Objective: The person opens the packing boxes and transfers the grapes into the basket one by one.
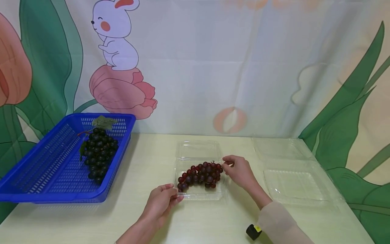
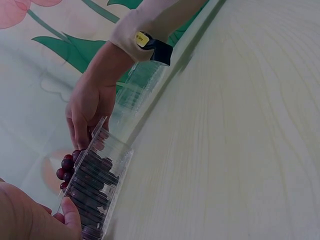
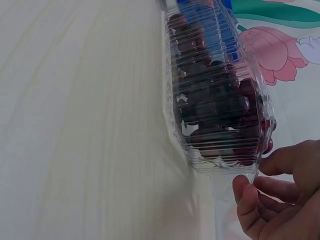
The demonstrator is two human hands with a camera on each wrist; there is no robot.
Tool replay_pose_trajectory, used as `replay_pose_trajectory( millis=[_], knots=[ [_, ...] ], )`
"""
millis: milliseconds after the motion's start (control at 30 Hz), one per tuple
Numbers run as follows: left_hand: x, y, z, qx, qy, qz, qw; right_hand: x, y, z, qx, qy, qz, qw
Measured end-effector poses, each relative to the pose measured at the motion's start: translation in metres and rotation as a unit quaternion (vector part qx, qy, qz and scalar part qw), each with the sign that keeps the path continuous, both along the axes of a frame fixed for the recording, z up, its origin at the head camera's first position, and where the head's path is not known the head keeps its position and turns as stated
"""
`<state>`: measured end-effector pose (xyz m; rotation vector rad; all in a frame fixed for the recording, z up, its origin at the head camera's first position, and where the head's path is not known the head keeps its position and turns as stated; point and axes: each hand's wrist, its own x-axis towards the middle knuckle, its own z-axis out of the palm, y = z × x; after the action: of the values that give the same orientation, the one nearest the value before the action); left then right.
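Observation:
A bunch of dark red grapes [image 1: 202,174] lies in the base of a clear plastic clamshell box [image 1: 201,196], whose lid [image 1: 198,149] is folded back toward the wall. At the box's front left corner, my left hand [image 1: 159,203] grips the rim, with the thumb [image 2: 71,215] over the side in the left wrist view. My right hand [image 1: 240,171] pinches the rim at the right end, close beside the grapes. The right wrist view shows its fingertips [image 3: 242,185] at the box edge. Some grapes rise above the rim.
On the left stands a blue plastic basket [image 1: 120,166] holding a bunch of black grapes [image 1: 100,152] with a leaf. More clear plastic boxes [image 1: 295,186] lie at the right of the table. A small black device [image 1: 253,232] with a yellow label is on the right sleeve.

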<state>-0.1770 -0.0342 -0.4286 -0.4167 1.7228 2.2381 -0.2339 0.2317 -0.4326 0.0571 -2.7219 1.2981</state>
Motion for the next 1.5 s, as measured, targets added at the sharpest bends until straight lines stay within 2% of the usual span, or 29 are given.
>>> replay_pose_trajectory(
  millis=[167, 933, 1167, 1500],
  knots=[
    [0.000, -0.001, 0.001, -0.001, 0.003, 0.001, 1.0000, 0.006, -0.001, 0.005, 0.036, 0.012, 0.005, 0.999],
    [-0.001, -0.002, -0.001, -0.008, 0.000, -0.001, 1.0000, 0.023, -0.011, 0.012, 0.107, 0.043, 0.034, 0.993],
    [-0.001, -0.001, -0.001, -0.007, 0.001, -0.003, 1.0000, 0.028, -0.013, 0.020, 0.104, 0.047, 0.041, 0.993],
    [0.001, -0.001, 0.001, -0.007, 0.002, 0.001, 1.0000, 0.024, -0.018, 0.028, 0.098, 0.049, 0.065, 0.992]
  ],
)
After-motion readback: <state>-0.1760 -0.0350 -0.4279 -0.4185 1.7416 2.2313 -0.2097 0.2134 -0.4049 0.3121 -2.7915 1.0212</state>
